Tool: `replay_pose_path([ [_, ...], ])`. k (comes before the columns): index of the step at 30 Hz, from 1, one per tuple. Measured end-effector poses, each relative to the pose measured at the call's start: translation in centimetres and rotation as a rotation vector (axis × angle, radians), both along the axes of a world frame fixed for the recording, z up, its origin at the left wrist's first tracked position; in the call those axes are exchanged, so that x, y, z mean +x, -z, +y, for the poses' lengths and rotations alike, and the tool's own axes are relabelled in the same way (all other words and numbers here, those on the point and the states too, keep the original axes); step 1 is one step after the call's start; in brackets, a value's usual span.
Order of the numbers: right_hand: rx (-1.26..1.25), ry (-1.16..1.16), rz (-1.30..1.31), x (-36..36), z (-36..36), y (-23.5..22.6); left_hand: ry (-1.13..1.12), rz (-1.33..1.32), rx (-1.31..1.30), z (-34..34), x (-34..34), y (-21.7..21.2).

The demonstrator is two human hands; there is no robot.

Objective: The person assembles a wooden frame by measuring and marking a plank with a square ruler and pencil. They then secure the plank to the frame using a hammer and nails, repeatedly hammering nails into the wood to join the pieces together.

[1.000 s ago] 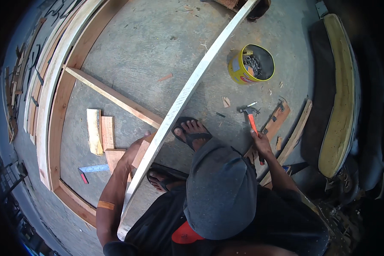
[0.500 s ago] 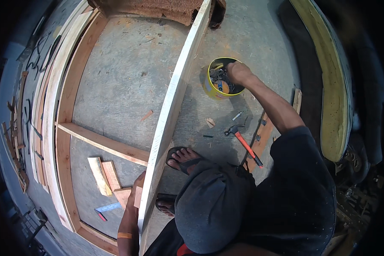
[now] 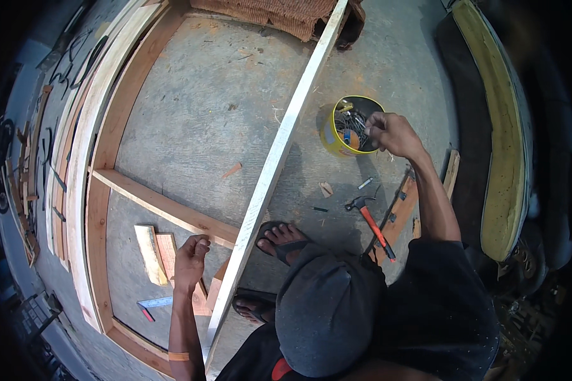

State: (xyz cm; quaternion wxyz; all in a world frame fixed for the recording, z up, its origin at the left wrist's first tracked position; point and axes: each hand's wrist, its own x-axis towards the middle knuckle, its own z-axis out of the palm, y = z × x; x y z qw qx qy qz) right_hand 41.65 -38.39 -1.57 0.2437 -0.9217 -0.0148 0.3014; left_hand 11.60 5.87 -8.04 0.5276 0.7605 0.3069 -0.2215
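Note:
My right hand (image 3: pixel 394 134) is at the right rim of a yellow bucket (image 3: pixel 329 138), its fingers pinched together. Whatever the pinch holds is too small to make out. Inside the bucket lie many nails (image 3: pixel 357 119) and an orange round thing (image 3: pixel 351 140). My left hand (image 3: pixel 190 260) is raised inside a wooden frame, just below its crosspiece (image 3: pixel 171 206). Its fingers are curled with the thumb against them, and their content is hidden. Right of that hand runs the frame's pale long rail (image 3: pixel 276 168).
An orange-handled claw hammer (image 3: pixel 370 222) lies by a wooden strip (image 3: pixel 397 213) on the right. Wood offcuts (image 3: pixel 149 254) and a blue-bladed try square (image 3: pixel 156 306) lie inside the frame. A brown corrugated block (image 3: pixel 273 16) is at the far end. Long yellow padding (image 3: pixel 499 146) stands at right.
My right hand has come up out of the bucket to its rim. My left hand has risen from behind the long rail into the frame's opening. The whole view has shifted slightly.

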Motion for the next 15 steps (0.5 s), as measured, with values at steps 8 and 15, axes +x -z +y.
replay_pose_path([
  [8, 1.143, 0.025, 0.182, -12.7, 13.2, -5.4, -0.136, -0.476, -0.535, -8.0, 7.5, -12.0],
  [15, 1.044, -0.108, -0.081, -14.6, 18.7, -5.2, -0.301, -0.698, -0.589, -4.7, 6.4, -10.8],
])
